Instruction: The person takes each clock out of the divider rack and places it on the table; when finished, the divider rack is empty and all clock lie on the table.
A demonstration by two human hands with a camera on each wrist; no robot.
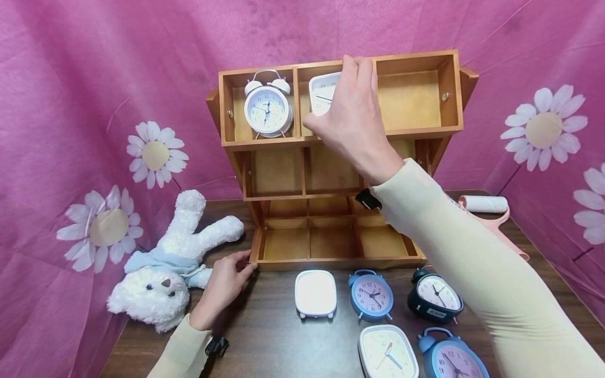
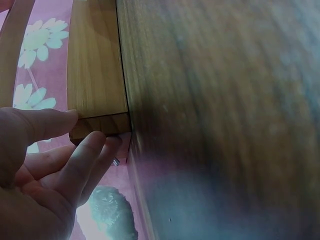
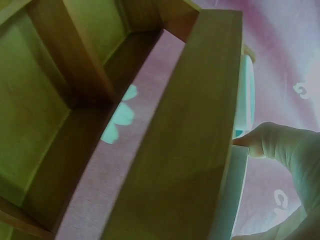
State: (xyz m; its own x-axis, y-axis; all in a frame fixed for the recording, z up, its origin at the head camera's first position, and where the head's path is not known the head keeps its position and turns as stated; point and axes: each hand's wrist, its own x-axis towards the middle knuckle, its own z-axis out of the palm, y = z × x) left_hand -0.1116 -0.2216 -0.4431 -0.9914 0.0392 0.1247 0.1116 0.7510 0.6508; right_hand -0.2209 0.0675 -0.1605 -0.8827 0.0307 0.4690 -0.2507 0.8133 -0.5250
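Note:
A three-tier wooden display rack (image 1: 337,264) stands on the table, each tier split into compartments. My right hand (image 1: 354,113) grips a white square clock (image 1: 321,93) in the middle compartment of the top tier, covering most of its right side. In the right wrist view only a pale edge of that clock (image 3: 234,195) shows beside the thumb. A white twin-bell alarm clock (image 1: 268,111) stands upright in the top left compartment. Down at the rack's lower left front corner, my left hand (image 1: 226,287) pinches the wood, thumb and fingers on opposite sides in the left wrist view.
On the table before the rack are a white square clock (image 1: 315,294), another white clock (image 1: 388,353), two blue twin-bell clocks (image 1: 371,297) and a dark green clock (image 1: 435,296). A white teddy bear (image 1: 156,294) lies left. A white roll (image 1: 484,204) lies at right.

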